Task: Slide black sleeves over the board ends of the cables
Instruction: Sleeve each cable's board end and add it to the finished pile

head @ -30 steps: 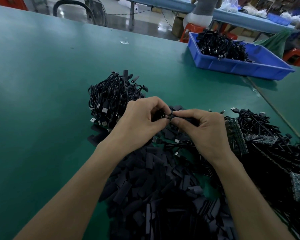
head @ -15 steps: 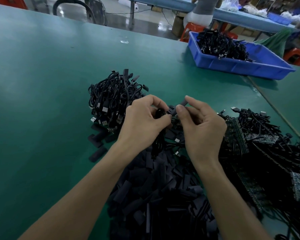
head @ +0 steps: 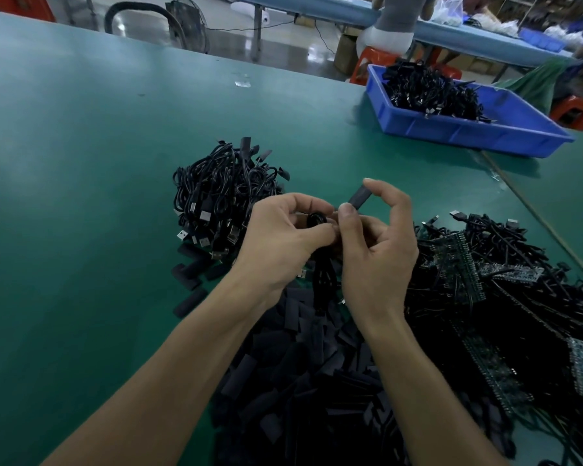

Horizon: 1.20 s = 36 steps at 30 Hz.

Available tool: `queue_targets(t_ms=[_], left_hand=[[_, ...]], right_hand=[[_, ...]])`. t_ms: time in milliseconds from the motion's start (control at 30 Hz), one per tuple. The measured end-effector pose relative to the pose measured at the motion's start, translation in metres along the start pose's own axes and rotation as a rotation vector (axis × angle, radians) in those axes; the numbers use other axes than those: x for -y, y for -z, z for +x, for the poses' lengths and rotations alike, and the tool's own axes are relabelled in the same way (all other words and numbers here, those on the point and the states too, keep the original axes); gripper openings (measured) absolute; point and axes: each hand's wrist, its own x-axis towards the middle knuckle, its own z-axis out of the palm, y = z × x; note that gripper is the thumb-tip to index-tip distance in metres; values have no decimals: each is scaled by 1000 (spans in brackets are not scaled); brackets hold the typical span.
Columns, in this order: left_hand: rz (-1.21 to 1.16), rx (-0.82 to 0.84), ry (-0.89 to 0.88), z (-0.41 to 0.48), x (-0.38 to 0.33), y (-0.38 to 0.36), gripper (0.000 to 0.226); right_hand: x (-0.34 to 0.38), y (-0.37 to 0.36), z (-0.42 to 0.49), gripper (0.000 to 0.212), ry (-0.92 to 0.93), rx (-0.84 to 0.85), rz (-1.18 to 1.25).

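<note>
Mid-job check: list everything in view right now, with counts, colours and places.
Table: one, green, under everything.
Loose sleeves: one pile, black, near centre.
Stray sleeves: several, black, left of the pile.
Cable bundle: one heap, black, silver plugs, centre-left.
Board cables: one heap, black, dark boards, right.
Tray: one, blue, far right, holding black cables.
Held sleeve: one, black, raised at centre.
Held cable: one, black, coiled, centre.
Left hand: one, grips the held cable.
Right hand: one, pinches the held sleeve.
</note>
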Motion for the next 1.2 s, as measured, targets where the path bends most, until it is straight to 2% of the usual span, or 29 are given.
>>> queue_targets(t_ms=[233,500,700,867,1000,1100,1167,1200], left_hand=[[-41,-98,-57,-3,-2,-8,19],[-145,-141,-9,-6,-4,-11,20],[19,-173,-42,-4,1,-9,18],[110,-173,-70,-4,4,-9,18],[114,-179,-80,-4,7,-9,23],[148,-105,-55,-2,6,-7,42],[207,25,-7,0,5,-3,53],[254,89,9,0,5,-2,51]], right_hand=[[6,-10,-4,32,58,-26,22],[7,-14,-6,29,74,-51,25],[3,-6,-2,35,52,16,-46],[2,-1,0,35,95,-10,-136],[5,0,2,35,0,6,-28],[7,5,6,35,-80,20,49],[8,11,10,33,-124,-7,65],[8,15,12,32,-131,-18,47]])
